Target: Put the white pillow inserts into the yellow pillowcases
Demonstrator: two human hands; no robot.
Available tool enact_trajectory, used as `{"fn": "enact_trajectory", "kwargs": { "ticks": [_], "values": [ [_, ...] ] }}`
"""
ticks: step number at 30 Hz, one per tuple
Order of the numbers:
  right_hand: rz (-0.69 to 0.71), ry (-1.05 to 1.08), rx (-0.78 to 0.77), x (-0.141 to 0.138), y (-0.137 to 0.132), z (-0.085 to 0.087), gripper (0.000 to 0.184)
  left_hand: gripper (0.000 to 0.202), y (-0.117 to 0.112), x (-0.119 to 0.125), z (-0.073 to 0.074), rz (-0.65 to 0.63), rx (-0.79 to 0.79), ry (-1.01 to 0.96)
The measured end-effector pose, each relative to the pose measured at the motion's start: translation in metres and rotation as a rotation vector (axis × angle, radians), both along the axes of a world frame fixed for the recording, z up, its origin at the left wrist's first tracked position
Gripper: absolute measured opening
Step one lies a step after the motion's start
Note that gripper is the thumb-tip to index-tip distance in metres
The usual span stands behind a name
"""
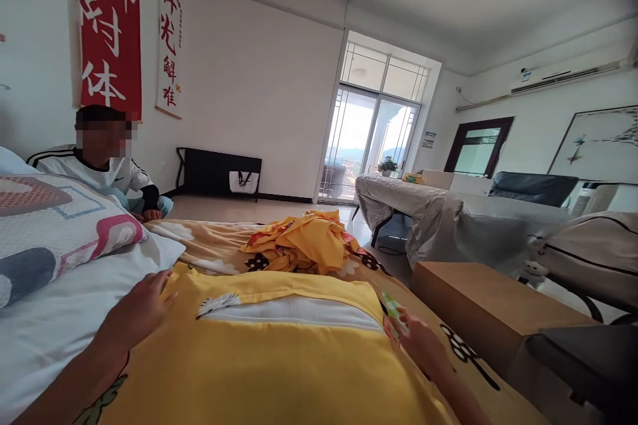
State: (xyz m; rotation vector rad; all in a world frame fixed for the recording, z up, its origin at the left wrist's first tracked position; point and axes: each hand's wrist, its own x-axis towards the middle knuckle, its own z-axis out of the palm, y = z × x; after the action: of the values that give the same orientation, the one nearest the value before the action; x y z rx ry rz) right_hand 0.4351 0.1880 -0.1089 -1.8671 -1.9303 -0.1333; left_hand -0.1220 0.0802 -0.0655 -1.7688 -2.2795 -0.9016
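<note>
A yellow pillowcase (269, 358) lies across the bed in front of me, its open end showing the white pillow (294, 312) inside. My left hand (142, 305) rests at the case's left corner, fingers curled onto the fabric edge. My right hand (416, 339) grips the case's right corner, where a bit of green print shows between the fingers. Both forearms reach in from the bottom of the view.
A crumpled yellow cloth (302, 242) lies farther along the patterned blanket (214, 246). A patterned pillow (54, 226) sits on white bedding at left. A person in a white jacket (107, 172) sits beyond it. A brown box (483, 309) and a covered sofa (433, 212) stand to the right.
</note>
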Motion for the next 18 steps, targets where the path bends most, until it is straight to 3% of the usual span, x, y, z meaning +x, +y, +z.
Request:
{"fn": "enact_trajectory", "kwargs": {
  "ticks": [3,5,6,8,10,13,15,18],
  "values": [
    [0.175,0.106,0.093,-0.043,-0.008,0.051,0.036,0.048,0.014,0.08,0.052,-0.265,-0.011,0.012],
    [0.288,0.148,0.125,-0.078,-0.023,0.069,0.025,0.035,0.019,0.134,0.064,-0.41,0.003,0.028],
    [0.343,0.144,0.103,-0.094,-0.032,0.07,0.026,0.032,0.018,0.156,0.061,-0.459,-0.004,0.031],
    [0.433,0.111,0.015,-0.118,-0.047,0.06,0.035,0.034,0.014,0.184,0.042,-0.581,-0.059,0.035],
    [0.478,0.086,-0.097,-0.13,-0.057,0.039,0.038,0.038,0.01,0.194,0.014,-0.64,-0.168,0.026],
    [0.483,0.112,-0.193,-0.127,-0.06,0.016,0.039,0.045,0.007,0.19,-0.018,-0.591,-0.256,0.008],
    [0.463,0.126,-0.188,-0.119,-0.058,0.014,0.041,0.046,0.009,0.182,-0.024,-0.522,-0.236,0.008],
    [0.445,0.159,-0.146,-0.103,-0.056,0.02,0.045,0.043,0.012,0.166,-0.016,-0.362,-0.241,0.099]
  ]
}}
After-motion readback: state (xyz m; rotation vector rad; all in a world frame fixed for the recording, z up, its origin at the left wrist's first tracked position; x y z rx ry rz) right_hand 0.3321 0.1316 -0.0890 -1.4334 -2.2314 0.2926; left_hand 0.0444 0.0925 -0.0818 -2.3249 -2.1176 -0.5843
